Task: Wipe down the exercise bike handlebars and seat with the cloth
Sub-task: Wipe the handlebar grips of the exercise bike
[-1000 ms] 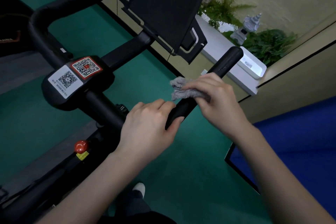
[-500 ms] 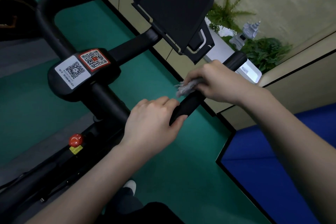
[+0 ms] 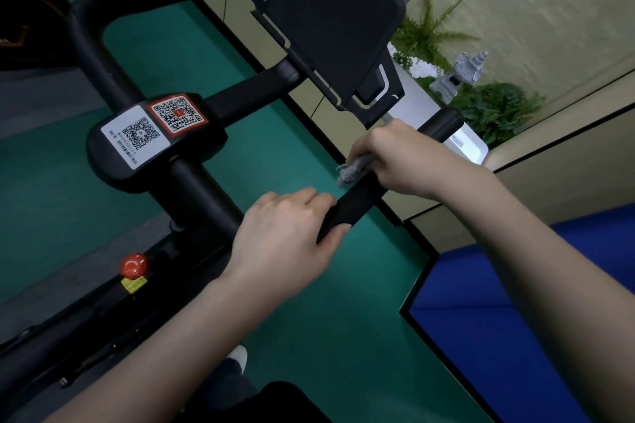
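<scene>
Up close, the left hand point(image 3: 281, 237) gripped the black handlebar point(image 3: 347, 208), fingers curled round it, while the right hand point(image 3: 405, 161) clasped a grey cloth point(image 3: 352, 172) against the bar.

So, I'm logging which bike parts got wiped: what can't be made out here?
All in the head view:
- The seat is nowhere in frame.
- The grey cloth is mostly hidden under the right hand; only a tuft shows.
- Parts of the right handlebar grip are covered by the left hand and right hand.
- The small print on the QR stickers is too small to read.
</scene>
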The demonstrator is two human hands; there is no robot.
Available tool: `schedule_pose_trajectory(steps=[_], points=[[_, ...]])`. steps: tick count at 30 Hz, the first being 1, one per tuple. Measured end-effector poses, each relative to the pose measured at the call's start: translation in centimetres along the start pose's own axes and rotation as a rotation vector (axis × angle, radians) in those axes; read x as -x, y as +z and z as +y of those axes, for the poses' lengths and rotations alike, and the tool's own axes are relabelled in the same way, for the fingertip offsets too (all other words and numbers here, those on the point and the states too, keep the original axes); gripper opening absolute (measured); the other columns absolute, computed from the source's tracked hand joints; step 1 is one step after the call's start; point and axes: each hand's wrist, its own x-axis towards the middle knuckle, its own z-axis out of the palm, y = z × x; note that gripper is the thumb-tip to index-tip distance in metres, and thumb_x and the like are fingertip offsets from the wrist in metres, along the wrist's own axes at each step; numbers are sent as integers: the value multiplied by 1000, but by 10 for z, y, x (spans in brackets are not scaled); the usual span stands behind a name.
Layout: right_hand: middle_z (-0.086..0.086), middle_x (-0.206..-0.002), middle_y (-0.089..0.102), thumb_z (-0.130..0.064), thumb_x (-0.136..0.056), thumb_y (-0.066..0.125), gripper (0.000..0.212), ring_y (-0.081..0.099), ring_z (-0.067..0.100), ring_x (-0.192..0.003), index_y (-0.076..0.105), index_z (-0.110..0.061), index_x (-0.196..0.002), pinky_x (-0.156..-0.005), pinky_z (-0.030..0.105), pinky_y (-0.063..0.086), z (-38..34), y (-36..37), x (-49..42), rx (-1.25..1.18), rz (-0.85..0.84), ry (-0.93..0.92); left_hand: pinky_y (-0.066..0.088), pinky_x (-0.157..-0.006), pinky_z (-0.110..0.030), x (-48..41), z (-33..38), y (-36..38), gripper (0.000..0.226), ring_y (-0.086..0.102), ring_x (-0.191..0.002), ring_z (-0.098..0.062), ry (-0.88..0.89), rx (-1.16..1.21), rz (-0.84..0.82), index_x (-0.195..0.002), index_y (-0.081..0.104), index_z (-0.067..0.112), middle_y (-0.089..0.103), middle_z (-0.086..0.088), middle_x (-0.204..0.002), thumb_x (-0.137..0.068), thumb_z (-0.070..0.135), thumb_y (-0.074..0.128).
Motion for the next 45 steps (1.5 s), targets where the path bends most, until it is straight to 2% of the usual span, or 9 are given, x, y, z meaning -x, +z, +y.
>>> schedule_pose_trajectory(steps=[4,9,13,21,30,35,40,42,45], points=[[11,-98,68,7,-81,47,39,61,27,-94,70,-12,-107,-80,38,52,3,-4,0,-19,-9,-8,35,-66,-29,0,0,0,29,59,-71,-24,-10,18,-15,-99,65,25,64,7,-83,-87,51,56],[10,-95,66,3,-81,53,34,59,29,-93,69,-14,-106,-78,37,50,19,3,4,68,183,44,42,-73,-33,-1,2,0,40,60,-81,-23,-42,38,-53,-103,62,26,64,7,-90,-89,59,44],[10,-93,67,6,-82,55,34,56,29,-92,71,-11,-107,-82,36,47,11,29,19,-67,320,-92,41,-75,-33,-11,7,2,42,60,-91,-22,-37,14,-70,-110,60,26,62,7,-98,-89,58,44],[20,-103,65,16,-84,53,25,54,33,-100,68,8,-103,-97,26,38,19,90,35,-196,1049,21,51,-77,-40,-31,15,10,37,60,-95,-24,-42,117,-156,-116,57,24,60,5,-106,-89,48,54],[26,-102,61,28,-73,49,35,49,29,-104,68,10,-97,-94,39,45,13,114,16,-398,1459,264,52,-72,-42,-32,15,14,33,61,-89,-22,-36,124,-117,-115,59,27,61,8,-100,-86,42,59],[19,-107,56,28,-69,47,42,52,31,-104,66,5,-99,-95,35,44,-7,126,9,-572,1577,397,53,-72,-43,-32,15,15,34,62,-88,-24,-33,134,-108,-116,60,26,62,7,-100,-85,41,60],[21,-106,55,22,-74,51,34,53,15,-106,61,4,-101,-92,21,43,-19,129,7,-882,1637,574,53,-71,-41,-32,16,15,36,62,-87,-21,-28,116,-108,-118,60,27,61,9,-100,-86,43,58],[14,-106,58,15,-81,53,30,57,17,-104,58,0,-106,-91,25,46,-17,122,3,-1089,1657,662,53,-70,-39,-31,16,15,35,61,-85,-19,-28,107,-107,-117,60,27,61,10,-98,-86,43,58],[-4,-103,62,2,-90,57,23,59,-1,-97,55,-6,-112,-85,13,44,-29,125,2,-1319,1627,741,53,-69,-38,-32,16,14,34,61,-83,-18,-28,113,-101,-115,62,26,61,11,-97,-85,43,58]])
